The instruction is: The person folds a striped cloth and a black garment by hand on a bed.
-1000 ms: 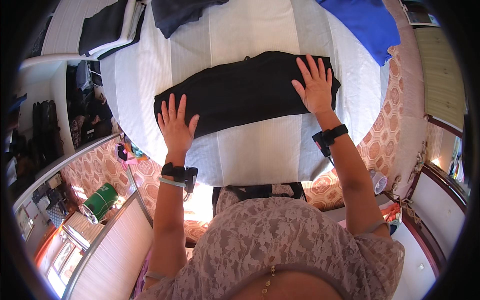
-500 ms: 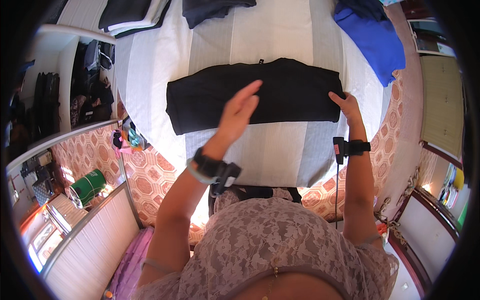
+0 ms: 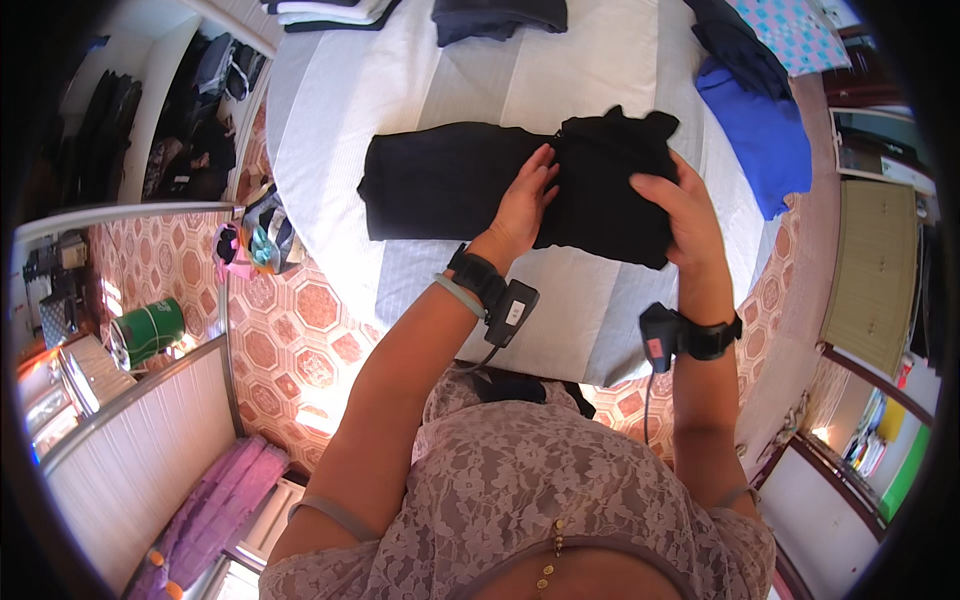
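Observation:
A black folded garment [image 3: 450, 185] lies lengthwise across the bed. Its left part is flat, while its right part is raised and bunched, with an uneven upper edge. My right hand [image 3: 695, 215] grips this right end, thumb on the near face and the other fingers partly hidden behind the cloth. At the garment's middle, my left hand [image 3: 520, 205] rests against the fabric with fingers stretched out, holding nothing. Each wrist wears a black strap with a small box on it.
The bed [image 3: 590, 50] has a striped white and grey cover. Dark folded clothes [image 3: 500, 15] and a black and white stack [image 3: 335, 12] lie at its far side. Blue clothing [image 3: 760, 140] hangs over the right edge. A green drum [image 3: 148, 330] stands to the left on patterned floor.
The garment's right end has been lifted and brought inward, so it spans less width. My right hand has moved slightly left with it. My left hand has come down onto the garment's middle.

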A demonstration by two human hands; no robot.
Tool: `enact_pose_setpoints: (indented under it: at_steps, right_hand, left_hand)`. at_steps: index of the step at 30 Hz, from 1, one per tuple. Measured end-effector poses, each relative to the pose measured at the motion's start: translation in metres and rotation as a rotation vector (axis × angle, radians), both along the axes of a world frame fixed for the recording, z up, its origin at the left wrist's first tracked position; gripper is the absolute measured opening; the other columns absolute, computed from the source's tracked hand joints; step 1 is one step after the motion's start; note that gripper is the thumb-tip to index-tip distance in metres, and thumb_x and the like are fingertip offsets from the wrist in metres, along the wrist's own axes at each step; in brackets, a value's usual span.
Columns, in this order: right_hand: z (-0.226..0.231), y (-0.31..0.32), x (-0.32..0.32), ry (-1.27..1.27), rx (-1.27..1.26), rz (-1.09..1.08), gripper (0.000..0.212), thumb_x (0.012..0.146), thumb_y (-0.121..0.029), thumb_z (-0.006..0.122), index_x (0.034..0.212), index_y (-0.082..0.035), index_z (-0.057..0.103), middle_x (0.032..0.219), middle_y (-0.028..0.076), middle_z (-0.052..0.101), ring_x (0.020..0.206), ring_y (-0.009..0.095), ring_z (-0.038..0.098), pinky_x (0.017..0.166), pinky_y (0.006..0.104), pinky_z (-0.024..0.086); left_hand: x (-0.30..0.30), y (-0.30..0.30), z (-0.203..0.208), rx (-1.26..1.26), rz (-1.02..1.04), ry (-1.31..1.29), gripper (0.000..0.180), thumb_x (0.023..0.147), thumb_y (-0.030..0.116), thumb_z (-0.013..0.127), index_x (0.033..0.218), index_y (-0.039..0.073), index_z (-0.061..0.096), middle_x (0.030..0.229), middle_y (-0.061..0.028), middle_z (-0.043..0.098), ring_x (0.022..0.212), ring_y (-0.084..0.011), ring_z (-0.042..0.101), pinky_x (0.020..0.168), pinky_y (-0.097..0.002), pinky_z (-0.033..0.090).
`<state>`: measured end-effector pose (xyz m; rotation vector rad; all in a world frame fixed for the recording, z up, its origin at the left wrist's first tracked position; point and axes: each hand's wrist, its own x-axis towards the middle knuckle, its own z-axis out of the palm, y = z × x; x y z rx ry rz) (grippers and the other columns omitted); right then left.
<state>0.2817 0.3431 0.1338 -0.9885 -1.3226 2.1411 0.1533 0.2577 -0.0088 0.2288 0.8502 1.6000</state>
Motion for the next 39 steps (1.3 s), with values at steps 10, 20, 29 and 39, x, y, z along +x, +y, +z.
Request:
enact_pose_setpoints:
  at_steps: [10, 20, 29, 39]
  right_hand:
    - [-0.038, 0.069, 0.091, -0.341, 0.105, -0.058, 0.039, 0.069, -0.012, 0.063, 0.104, 0.001, 0.052, 0.093, 0.008, 0.059, 0.085, 0.016, 0.057, 0.075, 0.0289, 0.046]
    - [-0.103, -0.062, -0.054, -0.166, 0.373, 0.066, 0.051, 0.086, -0.025, 0.052, 0.126, -0.001, 0.035, 0.119, 0.015, 0.048, 0.100, 0.021, 0.051, 0.087, 0.0302, 0.040]
    - [-0.157, -0.086, -0.127, -0.077, 0.489, -0.118, 0.069, 0.089, -0.047, 0.033, 0.133, 0.004, 0.016, 0.140, 0.019, 0.016, 0.130, 0.029, 0.015, 0.105, 0.0328, 0.014]
    - [-0.149, -0.059, -0.104, 0.426, -0.358, -0.271, 0.071, 0.086, -0.055, 0.033, 0.133, -0.003, 0.025, 0.136, 0.009, 0.031, 0.123, 0.020, 0.032, 0.101, 0.0297, 0.024]
  left_hand:
    - [-0.132, -0.142, -0.033, -0.888, 0.480, 1.445, 0.073, 0.064, 0.036, 0.072, 0.116, -0.006, 0.042, 0.111, -0.0277, 0.045, 0.104, -0.0378, 0.044, 0.089, -0.0437, 0.036]
    - [-0.174, -0.122, -0.018, -0.821, 0.081, 0.827, 0.069, 0.064, 0.035, 0.074, 0.106, -0.013, 0.047, 0.087, -0.0133, 0.057, 0.077, -0.0180, 0.055, 0.067, -0.0250, 0.044]
    - [-0.148, -0.110, 0.013, -0.564, 0.099, 1.015, 0.051, 0.068, 0.021, 0.066, 0.104, -0.012, 0.051, 0.082, -0.0143, 0.060, 0.070, -0.0205, 0.057, 0.064, -0.0283, 0.046]
    - [-0.068, -0.045, 0.094, -0.223, 0.043, 1.169, 0.038, 0.067, 0.014, 0.062, 0.095, -0.008, 0.052, 0.077, -0.0160, 0.060, 0.069, -0.0190, 0.058, 0.062, -0.0290, 0.046]
